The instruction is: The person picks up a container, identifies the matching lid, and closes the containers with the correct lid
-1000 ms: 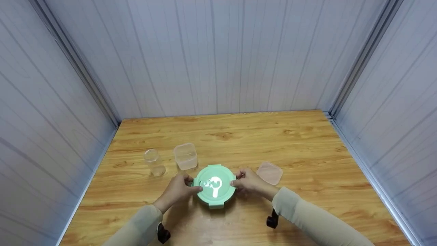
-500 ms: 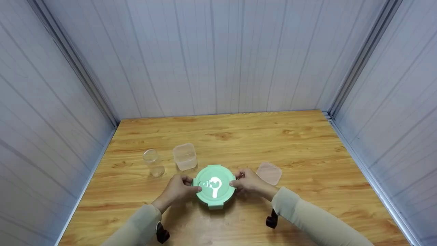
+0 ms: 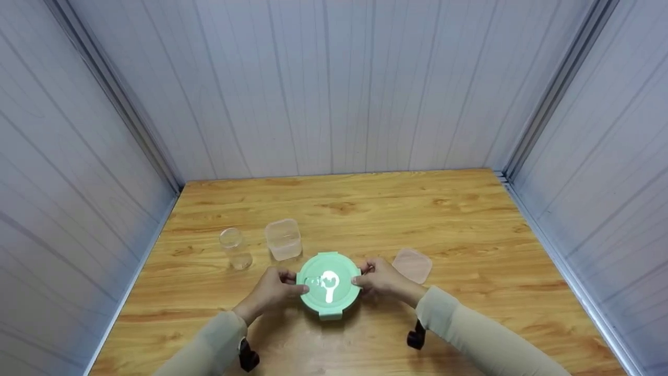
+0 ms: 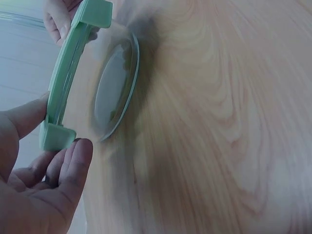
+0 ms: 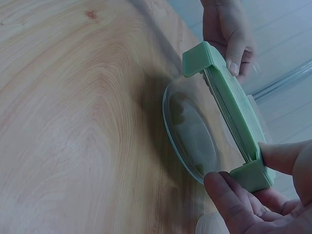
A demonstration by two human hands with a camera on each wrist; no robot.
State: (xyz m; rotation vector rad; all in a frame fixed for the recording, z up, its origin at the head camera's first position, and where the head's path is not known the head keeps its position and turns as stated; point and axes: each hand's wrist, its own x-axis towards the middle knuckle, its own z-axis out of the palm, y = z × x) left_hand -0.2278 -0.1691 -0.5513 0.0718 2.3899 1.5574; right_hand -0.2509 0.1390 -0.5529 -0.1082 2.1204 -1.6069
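Observation:
A round green snap lid (image 3: 330, 297) with clip tabs sits over a clear glass bowl (image 4: 129, 97), whose round base shows on the table in both wrist views. My left hand (image 3: 270, 290) holds the left side, thumb on the lid's top edge and fingers below the side tab. On the opposite side my right hand (image 3: 383, 279) grips in the same way, its thumb on the rim (image 5: 258, 148) and its fingertips under the tab (image 5: 253, 176). How firmly the lid sits on the bowl I cannot tell.
Behind the left hand stand a clear plastic square container (image 3: 283, 240) and a clear jar (image 3: 236, 249). A translucent square lid (image 3: 412, 265) lies flat by the right hand. Pale panel walls (image 3: 334, 94) enclose the wooden table (image 3: 339, 203) at the back and sides.

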